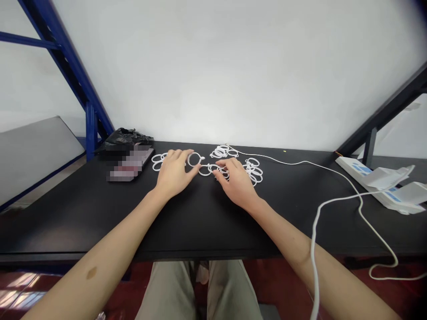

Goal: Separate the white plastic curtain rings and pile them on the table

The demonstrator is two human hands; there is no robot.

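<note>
On a black table [207, 231], white rings [219, 153] lie in loose clusters

Seen from the head camera, the left hand [175, 173] pinches a single ring [194, 153] between thumb and forefinger, its round face turned toward the camera and its small tab pointing right. The other fingers are bent. Behind and to the left of this hand, a left cluster [157, 156] of rings is partly covered by it.

The right hand [238, 182] is curved over a middle group [204, 175] of overlapping rings, thumb and forefinger set apart around some of them; whether it grips one, I cannot tell. Just right of this hand lies a right cluster [256, 171], and the first-named rings sit farther back, near the wall [233, 75].

A thin white cord [305, 162] runs from beside that back cluster toward the right side, where a white tray-like thing [356, 168] with blue patches lies on the table. A thicker white cable [313, 249] passes in front of the right forearm. To the left, a flat blurred thing [128, 169] lies near a black plastic bag [130, 135], beside a blue metal frame [76, 80]. Below the table edge, trousered legs [173, 289] show above a red floor.
</note>
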